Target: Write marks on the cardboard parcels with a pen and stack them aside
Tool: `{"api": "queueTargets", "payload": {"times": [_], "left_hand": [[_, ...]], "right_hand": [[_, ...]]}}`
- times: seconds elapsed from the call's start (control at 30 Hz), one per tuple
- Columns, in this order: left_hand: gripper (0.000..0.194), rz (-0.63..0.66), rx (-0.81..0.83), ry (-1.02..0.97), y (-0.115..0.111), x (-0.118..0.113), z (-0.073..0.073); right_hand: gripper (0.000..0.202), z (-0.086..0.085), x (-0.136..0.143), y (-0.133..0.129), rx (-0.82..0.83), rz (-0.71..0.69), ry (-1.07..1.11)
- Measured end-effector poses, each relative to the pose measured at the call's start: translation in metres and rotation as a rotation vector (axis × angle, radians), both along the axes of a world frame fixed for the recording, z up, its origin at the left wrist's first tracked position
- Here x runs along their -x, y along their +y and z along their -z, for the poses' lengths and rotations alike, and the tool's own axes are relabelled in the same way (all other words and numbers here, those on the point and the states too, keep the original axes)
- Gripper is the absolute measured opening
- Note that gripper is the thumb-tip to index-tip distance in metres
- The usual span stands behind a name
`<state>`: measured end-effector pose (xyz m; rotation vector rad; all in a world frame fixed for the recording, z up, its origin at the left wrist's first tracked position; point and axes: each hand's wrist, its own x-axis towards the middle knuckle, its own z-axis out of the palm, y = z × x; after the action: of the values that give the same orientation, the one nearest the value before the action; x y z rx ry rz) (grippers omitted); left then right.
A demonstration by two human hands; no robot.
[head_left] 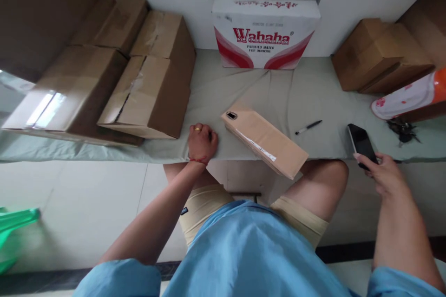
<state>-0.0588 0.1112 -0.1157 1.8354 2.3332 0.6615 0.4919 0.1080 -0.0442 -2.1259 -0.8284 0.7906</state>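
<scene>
Green cloth covers the desk [209,79]; a flat kraft-paper package [268,137] lies slantwise, overhanging its front edge. Probably light and fairly stiff, it would grip best by its long sides. The right hand [386,171] holds a smartphone [361,143]; the left hand [203,143] rests loosely curled, apparently empty.

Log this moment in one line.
left hand: curled on cloth | right hand: holding phone | packet: between hands, overhanging edge | pen: between packet and phone | keys: right of phone
</scene>
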Motion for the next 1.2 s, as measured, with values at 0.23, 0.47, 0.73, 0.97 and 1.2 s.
{"api": "queueTargets", "payload": {"times": [0.23, 0.47, 0.73, 0.97, 1.2], "left_hand": [[0.014, -0.032, -0.013, -0.119, 0.003, -0.001, -0.005], [0.017, -0.164, -0.135, -0.4, -0.025, -0.021, -0.033], [0.06, 0.096, 0.094, -1.429, -0.099, -0.087, -0.105], [0.059, 0.054, 0.155, -1.786, -0.081, -0.11, -0.123], [0.059, -0.001, 0.216, -1.928, -0.074, -0.131, -0.128]], "right_hand": [[0.068, -0.07, 0.104, -0.02, -0.24, -0.361, 0.705], [0.086, -0.091, 0.199, -0.05, -0.24, -0.802, 0.463], [0.096, -0.089, 0.239, -0.059, -0.157, -0.947, -0.063], [0.094, -0.084, 0.259, -0.066, -0.251, -0.968, -0.222], [0.105, -0.071, 0.268, -0.073, -0.35, -0.896, -0.481]]}}
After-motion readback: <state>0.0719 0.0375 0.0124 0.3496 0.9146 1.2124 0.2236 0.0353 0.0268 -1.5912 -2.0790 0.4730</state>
